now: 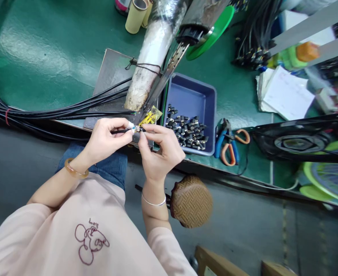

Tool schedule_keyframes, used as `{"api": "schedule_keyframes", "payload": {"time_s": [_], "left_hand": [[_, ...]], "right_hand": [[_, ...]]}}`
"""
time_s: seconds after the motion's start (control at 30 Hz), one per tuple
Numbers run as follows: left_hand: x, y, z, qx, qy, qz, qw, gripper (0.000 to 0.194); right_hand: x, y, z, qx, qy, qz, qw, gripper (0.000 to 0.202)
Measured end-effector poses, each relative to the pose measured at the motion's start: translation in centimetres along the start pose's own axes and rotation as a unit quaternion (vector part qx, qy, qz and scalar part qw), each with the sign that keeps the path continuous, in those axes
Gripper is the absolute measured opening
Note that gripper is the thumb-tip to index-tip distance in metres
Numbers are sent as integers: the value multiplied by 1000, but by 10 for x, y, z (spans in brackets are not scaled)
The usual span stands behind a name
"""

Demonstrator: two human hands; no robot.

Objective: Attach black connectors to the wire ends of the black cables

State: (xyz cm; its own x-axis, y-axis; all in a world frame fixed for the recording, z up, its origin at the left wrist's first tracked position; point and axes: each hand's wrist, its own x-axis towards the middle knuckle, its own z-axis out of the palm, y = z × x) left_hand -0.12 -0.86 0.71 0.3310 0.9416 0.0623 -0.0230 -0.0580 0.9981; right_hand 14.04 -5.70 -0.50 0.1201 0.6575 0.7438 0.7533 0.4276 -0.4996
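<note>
Left hand (105, 140) pinches a thin black cable (121, 131) between thumb and fingers. Cable's long axis runs roughly 9-to-3, free end pointing at 3. Right hand (160, 147) pinches a small metal connector (137, 129) on that end, fingertips pressed together. Both sit over the bench edge. At 2 of the hands: blue tray (199, 94) of small black connectors (189, 132). At 3 of the tray: cutters (229, 143). At 10: black cable bundle (56, 113) on green bench (42, 57).
</note>
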Motion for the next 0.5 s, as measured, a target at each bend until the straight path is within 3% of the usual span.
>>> {"api": "schedule_keyframes", "payload": {"time_s": [0.3,0.43,0.5], "left_hand": [[2,-2,0,-4,1,-9,1000,14],[1,-2,0,14,8,7,1000,13],[-2,-2,0,14,19,14,1000,12]], "right_hand": [[1,4,-1,30,-12,5,999,16],[-1,2,-5,90,-6,82,992,13],[-1,0,-9,117,54,124,984,9]]}}
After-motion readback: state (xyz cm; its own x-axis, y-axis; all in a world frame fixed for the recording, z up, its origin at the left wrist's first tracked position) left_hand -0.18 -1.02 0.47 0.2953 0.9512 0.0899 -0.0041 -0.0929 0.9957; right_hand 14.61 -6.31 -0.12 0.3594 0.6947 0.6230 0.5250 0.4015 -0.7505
